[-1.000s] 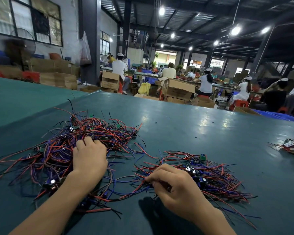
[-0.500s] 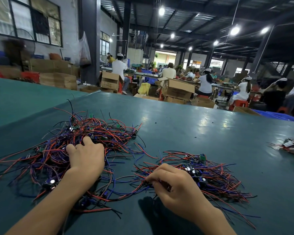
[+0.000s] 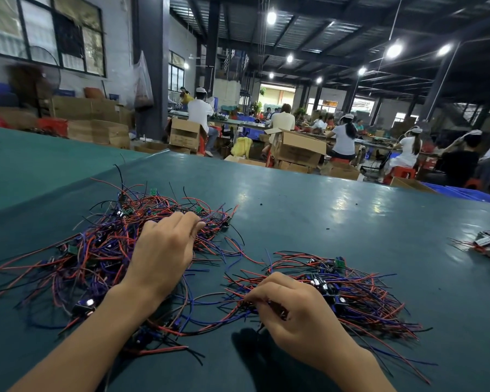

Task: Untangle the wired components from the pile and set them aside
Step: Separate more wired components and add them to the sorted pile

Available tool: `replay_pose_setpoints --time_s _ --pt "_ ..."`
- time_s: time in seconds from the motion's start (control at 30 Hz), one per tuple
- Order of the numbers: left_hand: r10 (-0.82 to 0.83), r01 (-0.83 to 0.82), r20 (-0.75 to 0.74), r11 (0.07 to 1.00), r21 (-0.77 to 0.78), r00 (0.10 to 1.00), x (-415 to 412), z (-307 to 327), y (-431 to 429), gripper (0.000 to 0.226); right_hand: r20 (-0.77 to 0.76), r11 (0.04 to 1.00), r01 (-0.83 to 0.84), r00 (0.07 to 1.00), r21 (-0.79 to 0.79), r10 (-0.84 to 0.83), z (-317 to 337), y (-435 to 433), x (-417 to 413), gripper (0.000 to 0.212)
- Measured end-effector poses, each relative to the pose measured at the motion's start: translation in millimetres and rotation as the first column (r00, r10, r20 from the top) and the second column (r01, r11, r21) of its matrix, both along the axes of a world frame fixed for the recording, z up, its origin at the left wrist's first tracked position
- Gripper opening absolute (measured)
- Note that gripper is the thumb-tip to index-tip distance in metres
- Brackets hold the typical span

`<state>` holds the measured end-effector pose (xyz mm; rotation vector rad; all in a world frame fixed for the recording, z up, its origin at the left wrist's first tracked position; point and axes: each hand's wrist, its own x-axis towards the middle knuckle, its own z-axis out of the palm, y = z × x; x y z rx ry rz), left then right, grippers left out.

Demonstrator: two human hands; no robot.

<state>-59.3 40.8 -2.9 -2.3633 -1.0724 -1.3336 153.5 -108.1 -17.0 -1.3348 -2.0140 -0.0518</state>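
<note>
My left hand (image 3: 164, 250) lies on the tangled pile (image 3: 102, 250) at centre left, fingers curled, seemingly pinching strands. My right hand (image 3: 303, 315) pinches red wires of the smaller bunch (image 3: 365, 301), lower right of centre.

One wide-angle view, worn on the person's head, faces forward and down along the bench (image 3: 337, 227). It sits close. The forearms enter at 5 and 7 o'clock, and the left hand (image 3: 164, 250) and right hand (image 3: 297, 315) fill the lower middle. Both are seen from behind, so the left fingertips are probably curled into the pile (image 3: 102, 250) at 9 o'clock, though the angle hides them. The set-aside bundle (image 3: 359, 295) lies at 5 o'clock. The lens bows the bench's far edge across the middle. Above it, at 12 o'clock, the hall and its seated workers (image 3: 344, 137) stand far off.
</note>
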Motion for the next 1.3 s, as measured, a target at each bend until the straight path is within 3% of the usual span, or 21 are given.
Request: replay_pose_setpoints --time_s 0.13,0.27,0.4,0.47,0.63,0.77,0.87,1.03,1.3 --pt "-0.198 0.206 -0.067 0.967 0.149 0.978 1.6 3.6 -3.7 0.029 -0.070 1.000 0.029 0.997 -0.002 -0.029 -2.6 2.2 -1.2 0.022" --pt "-0.329 0.368 -0.180 0.891 0.265 0.927 11.7 4.0 -12.0 0.024 -0.334 0.995 0.096 0.938 -0.026 -0.099 -2.3 3.8 -9.3 0.031" --pt "-0.428 0.493 -0.271 0.834 0.248 0.862 23.1 1.1 -28.1 0.012 -0.714 0.989 -0.033 0.696 -0.141 -0.079 3.0 4.5 -19.2 0.026" --pt "-0.465 0.532 -0.294 0.818 0.217 0.835 26.7 0.0 -34.3 0.020 -0.824 0.985 -0.097 0.562 -0.146 -0.067 6.3 2.9 -19.9 0.027" --pt "-0.460 0.498 -0.245 0.859 0.121 0.853 34.9 -3.7 -38.7 0.018 -0.865 0.991 -0.076 0.498 -0.106 -0.054 14.3 2.4 -19.1 0.018" --pt "-0.394 0.384 -0.172 0.919 -0.086 0.903 32.9 -10.1 -30.4 0.023 -0.919 0.994 0.005 0.380 -0.113 -0.107 15.3 5.0 -12.4 0.023" --pt "-0.320 0.303 -0.172 0.946 -0.117 0.932 27.3 -12.8 -23.4 0.016 -0.941 0.993 0.007 0.317 -0.117 -0.113 15.3 6.1 -10.1 0.024" --pt "-0.281 0.243 -0.158 0.944 -0.225 0.947 21.5 -11.5 -17.0 0.037 -0.965 0.995 0.046 0.243 -0.094 -0.102 16.3 7.6 -5.3 0.026" --pt "-0.369 0.375 0.068 0.913 -0.164 0.927 18.5 -7.6 -19.3 0.033 -0.995 0.997 -0.052 0.080 -0.061 -0.056 20.0 8.3 -1.0 0.024"
